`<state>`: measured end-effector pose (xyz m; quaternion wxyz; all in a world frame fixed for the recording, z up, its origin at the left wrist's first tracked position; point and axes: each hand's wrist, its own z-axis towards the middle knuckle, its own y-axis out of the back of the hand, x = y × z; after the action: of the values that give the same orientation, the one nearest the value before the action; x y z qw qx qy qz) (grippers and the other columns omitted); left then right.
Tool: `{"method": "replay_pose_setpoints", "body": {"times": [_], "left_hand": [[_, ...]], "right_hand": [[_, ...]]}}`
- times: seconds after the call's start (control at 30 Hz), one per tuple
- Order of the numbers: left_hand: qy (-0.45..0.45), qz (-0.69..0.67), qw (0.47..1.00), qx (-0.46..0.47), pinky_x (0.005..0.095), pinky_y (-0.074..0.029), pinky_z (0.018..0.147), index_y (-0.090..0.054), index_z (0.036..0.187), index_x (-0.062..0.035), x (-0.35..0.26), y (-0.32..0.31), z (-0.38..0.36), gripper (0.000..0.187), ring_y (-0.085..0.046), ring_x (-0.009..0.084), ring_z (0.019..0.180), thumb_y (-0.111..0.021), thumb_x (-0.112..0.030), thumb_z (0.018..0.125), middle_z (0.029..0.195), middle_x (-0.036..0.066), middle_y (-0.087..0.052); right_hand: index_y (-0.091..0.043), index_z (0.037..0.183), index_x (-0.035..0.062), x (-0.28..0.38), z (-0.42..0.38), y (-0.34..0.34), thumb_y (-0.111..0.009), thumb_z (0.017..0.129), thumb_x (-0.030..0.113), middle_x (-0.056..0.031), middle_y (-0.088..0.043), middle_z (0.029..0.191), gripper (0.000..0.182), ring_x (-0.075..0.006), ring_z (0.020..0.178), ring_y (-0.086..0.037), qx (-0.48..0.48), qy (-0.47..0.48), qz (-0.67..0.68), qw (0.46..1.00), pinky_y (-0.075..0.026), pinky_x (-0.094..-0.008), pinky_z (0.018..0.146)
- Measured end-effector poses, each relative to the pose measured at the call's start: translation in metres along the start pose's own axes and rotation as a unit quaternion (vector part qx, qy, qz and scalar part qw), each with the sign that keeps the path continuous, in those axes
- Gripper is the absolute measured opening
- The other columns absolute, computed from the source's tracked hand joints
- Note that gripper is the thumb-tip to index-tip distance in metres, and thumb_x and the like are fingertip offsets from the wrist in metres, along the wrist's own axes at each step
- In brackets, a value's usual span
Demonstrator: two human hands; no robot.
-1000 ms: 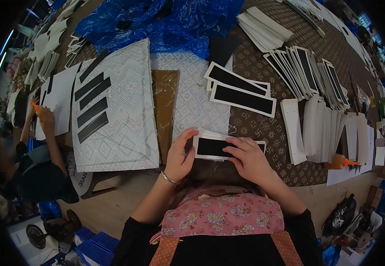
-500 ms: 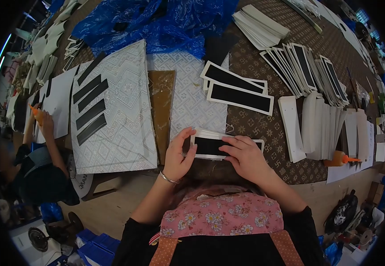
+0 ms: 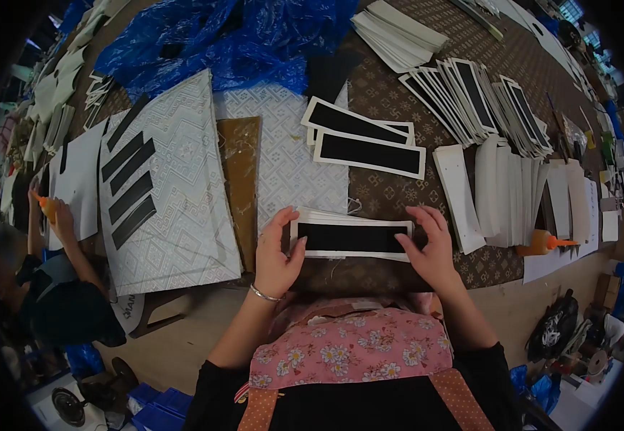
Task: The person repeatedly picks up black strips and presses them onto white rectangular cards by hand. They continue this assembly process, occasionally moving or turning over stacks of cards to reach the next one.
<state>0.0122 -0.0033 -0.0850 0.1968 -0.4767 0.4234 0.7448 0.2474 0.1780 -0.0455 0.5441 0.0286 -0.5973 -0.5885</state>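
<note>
A small stack of white strips, the top one bearing a black panel (image 3: 351, 238), lies at the near table edge between my hands. My left hand (image 3: 279, 251) grips its left end, thumb on the front edge and fingers at the back corner. At the right end is my right hand (image 3: 433, 248), with its thumb on the black panel and its fingers at the back corner. Beyond them, black-panelled white strips (image 3: 369, 154) overlap on the patterned cloth.
Blue plastic (image 3: 233, 43) lies at the back. A patterned white board (image 3: 182, 194) with black strips is at left, beside a co-worker's hand (image 3: 62, 219) and orange bottle. Strip stacks (image 3: 513, 190) and another orange bottle (image 3: 540, 243) are at right.
My right hand has moved from the middle of the stack to its right end, uncovering the black panel. The top strip now lines up across the stack. The whole view has shifted slightly.
</note>
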Motion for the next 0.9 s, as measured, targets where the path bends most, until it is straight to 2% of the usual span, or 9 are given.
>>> {"method": "replay_pose_setpoints", "body": {"times": [0.07, 0.1, 0.17, 0.37, 0.53, 0.6, 0.7, 0.83, 0.9], "left_hand": [[0.002, 0.0, 1.0, -0.008, 0.039, -0.044, 0.101, -0.05, 0.135, 0.0, 0.002, -0.001, -0.001, 0.057, -0.06, 0.0332, 0.115, -0.068, -0.001, 0.081, 0.123, 0.016, -0.064], [-0.001, 0.005, 1.0, -0.006, 0.038, -0.044, 0.101, -0.049, 0.135, 0.0002, 0.003, 0.0, -0.001, 0.057, -0.06, 0.0319, 0.115, -0.068, -0.001, 0.082, 0.122, 0.016, -0.064], [0.008, -0.002, 1.0, -0.004, 0.0375, -0.044, 0.102, -0.05, 0.135, 0.0004, -0.001, -0.001, 0.0, 0.057, -0.06, 0.0312, 0.115, -0.068, 0.0, 0.082, 0.122, 0.016, -0.064], [0.026, -0.013, 0.999, -0.022, 0.0373, -0.044, 0.101, -0.054, 0.132, -0.0013, -0.001, -0.003, -0.002, 0.051, -0.059, 0.0304, 0.115, -0.066, 0.001, 0.083, 0.122, 0.016, -0.063], [-0.049, 0.087, 0.994, 0.046, 0.04, -0.044, 0.096, -0.074, 0.107, -0.0143, -0.011, 0.001, 0.005, 0.04, -0.058, 0.0339, 0.113, -0.06, 0.007, 0.076, 0.124, 0.015, -0.06], [-0.053, 0.095, 0.993, 0.051, 0.0397, -0.045, 0.095, -0.075, 0.105, -0.0161, -0.013, 0.002, 0.007, 0.042, -0.058, 0.0339, 0.112, -0.059, 0.008, 0.074, 0.125, 0.014, -0.06], [-0.066, 0.108, 0.99, 0.068, 0.0405, -0.043, 0.095, -0.077, 0.103, -0.0187, -0.009, 0.003, 0.008, 0.046, -0.057, 0.0336, 0.114, -0.058, 0.008, 0.071, 0.126, 0.012, -0.06], [-0.078, 0.156, 0.98, 0.096, 0.0435, -0.037, 0.1, -0.077, 0.103, -0.0228, -0.015, 0.005, 0.008, 0.046, -0.053, 0.032, 0.122, -0.059, 0.006, 0.071, 0.128, 0.008, -0.06], [-0.097, 0.217, 0.967, 0.091, 0.0444, -0.036, 0.102, -0.076, 0.104, -0.022, -0.027, 0.002, 0.006, 0.044, -0.051, 0.0305, 0.125, -0.059, 0.004, 0.073, 0.129, 0.006, -0.06]], "right_hand": [[-0.064, 0.117, 0.0045, -0.012, -0.009, 0.004, -0.078, 0.079, 0.011, -0.0125, -0.062, 0.113, 0.041, -0.0292, 0.101, -0.061, 0.019, -0.129, 0.105, 0.986, -0.051, -0.0362, 0.086], [-0.064, 0.117, 0.0045, -0.015, -0.012, 0.005, -0.078, 0.079, 0.011, -0.0125, -0.062, 0.113, 0.041, -0.0292, 0.101, -0.061, 0.014, -0.136, 0.1, 0.986, -0.051, -0.0362, 0.086], [-0.064, 0.114, 0.0036, -0.018, -0.014, 0.002, -0.078, 0.08, 0.011, -0.0121, -0.063, 0.112, 0.038, -0.0264, 0.097, -0.061, 0.033, -0.119, 0.107, 0.987, -0.052, -0.0338, 0.081], [-0.065, 0.112, 0.0044, -0.016, -0.011, -0.004, -0.077, 0.079, 0.009, -0.0113, -0.062, 0.103, 0.036, -0.0273, 0.089, -0.061, 0.017, -0.101, 0.106, 0.989, -0.052, -0.0349, 0.076], [-0.069, 0.108, 0.0086, -0.013, -0.009, -0.002, -0.076, 0.077, 0.006, -0.0094, -0.061, 0.099, 0.032, -0.0251, 0.084, -0.061, 0.021, -0.089, 0.084, 0.992, -0.051, -0.0345, 0.071], [-0.071, 0.103, 0.0111, -0.016, -0.01, -0.005, -0.075, 0.077, 0.004, -0.008, -0.06, 0.095, 0.027, -0.0236, 0.081, -0.061, 0.024, -0.081, 0.095, 0.992, -0.05, -0.0338, 0.067], [-0.072, 0.102, 0.0095, -0.019, -0.012, -0.005, -0.073, 0.08, 0.003, -0.0087, -0.057, 0.099, 0.023, -0.0236, 0.091, -0.059, 0.048, -0.074, 0.105, 0.991, -0.049, -0.0313, 0.076], [-0.073, 0.1, 0.0101, -0.018, -0.014, -0.007, -0.074, 0.08, 0.003, -0.0095, -0.058, 0.102, 0.022, -0.0248, 0.09, -0.059, 0.043, -0.059, 0.098, 0.992, -0.049, -0.034, 0.079], [-0.073, 0.102, 0.014, -0.012, -0.016, -0.008, -0.075, 0.079, 0.005, -0.0082, -0.061, 0.107, 0.025, -0.0255, 0.095, -0.059, 0.008, 0.001, -0.018, 1.0, -0.047, -0.0379, 0.084]]}}
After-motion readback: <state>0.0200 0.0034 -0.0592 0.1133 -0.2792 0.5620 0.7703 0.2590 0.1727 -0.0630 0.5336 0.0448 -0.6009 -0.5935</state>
